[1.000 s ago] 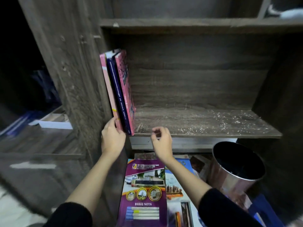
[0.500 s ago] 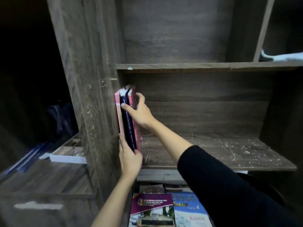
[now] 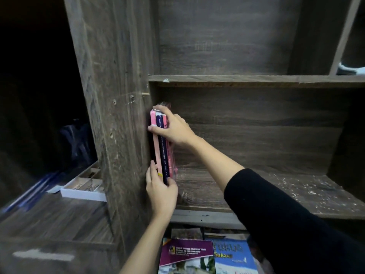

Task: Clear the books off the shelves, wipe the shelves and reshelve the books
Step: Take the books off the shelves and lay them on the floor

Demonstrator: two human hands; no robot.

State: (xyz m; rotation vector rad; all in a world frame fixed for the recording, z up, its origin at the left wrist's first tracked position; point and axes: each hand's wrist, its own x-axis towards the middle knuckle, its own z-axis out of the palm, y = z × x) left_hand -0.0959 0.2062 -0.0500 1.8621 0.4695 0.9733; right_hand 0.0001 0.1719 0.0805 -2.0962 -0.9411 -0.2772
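Note:
Three upright books [image 3: 161, 153], pink, dark blue and pink, stand at the far left of the lower shelf [image 3: 246, 192], against the bookcase's side panel [image 3: 118, 115]. My right hand [image 3: 173, 129] grips the top of the books, thumb across the spines, fingers over the upper edge. My left hand [image 3: 161, 190] holds their bottom end, fingers on the left spine and thumb at the right side. More books lie below the shelf: a purple one [image 3: 185, 256] and a blue one [image 3: 233, 258].
The lower shelf is speckled with white dust at the right [image 3: 316, 192]. The upper shelf [image 3: 246, 78] holds nothing in its left bay. A white tray [image 3: 83, 186] with small items sits on a desk surface to the left.
The view has risen and come closer. My right hand went from below the shelf edge up to the top of the books. My left hand stays at their bottom.

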